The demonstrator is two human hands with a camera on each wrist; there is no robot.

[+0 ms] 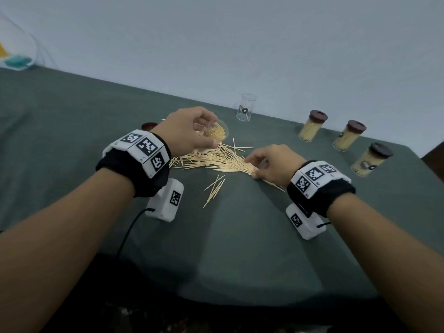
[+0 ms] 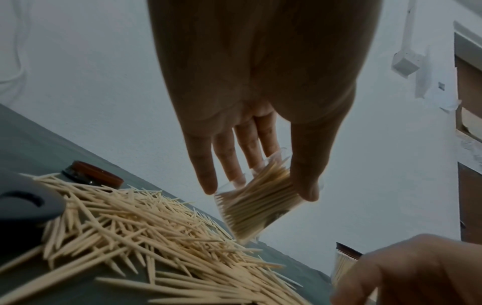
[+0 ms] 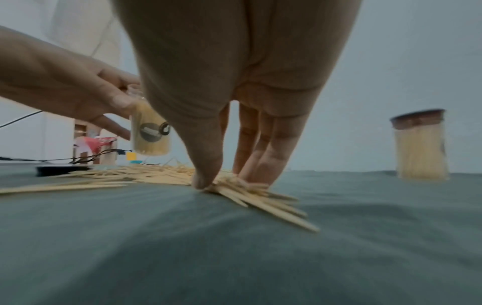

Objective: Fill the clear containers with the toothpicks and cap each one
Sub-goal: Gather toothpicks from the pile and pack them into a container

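**Q:** So, where do things stand, biggest items first?

**Me:** Green tablecloth (image 1: pixel 72 140) under everything. 3 capped containers (image 1: pixel 346 135) stand in a row at my right, full. 1 empty container (image 1: pixel 245 108) stands at the far edge, uncapped. Loose toothpick pile (image 1: pixel 216 159) lies between my hands, with a few strays (image 1: pixel 215 188) nearer me.

**Q:** And the hands?

**Me:** My left hand (image 1: pixel 189 131) is clamped round the open container (image 2: pixel 258 204), thumb on one side, fingers on the other, tilted, its mouth turned toward me in the head view. It looks more than half full. My right hand (image 1: pixel 269 164) is down on the pile's near end, thumb and fingertips (image 3: pixel 250 179) closing on a small bundle flat on the cloth. A dark cap (image 2: pixel 92 175) lies beyond the pile.

**Q:** What could go wrong?

**Me:** Largest risk, I judge: the tilted container spills if I tip it further while reaching. Next: the bundle fans out in my pinch, so the sticks cross at the mouth and jam. Then: the soft cloth bunches under my fingertips and I pick up only some. Smallest: the strays get forgotten.

**Q:** The cap?

**Me:** Crooked sticks poking above the rim would stop it seating.
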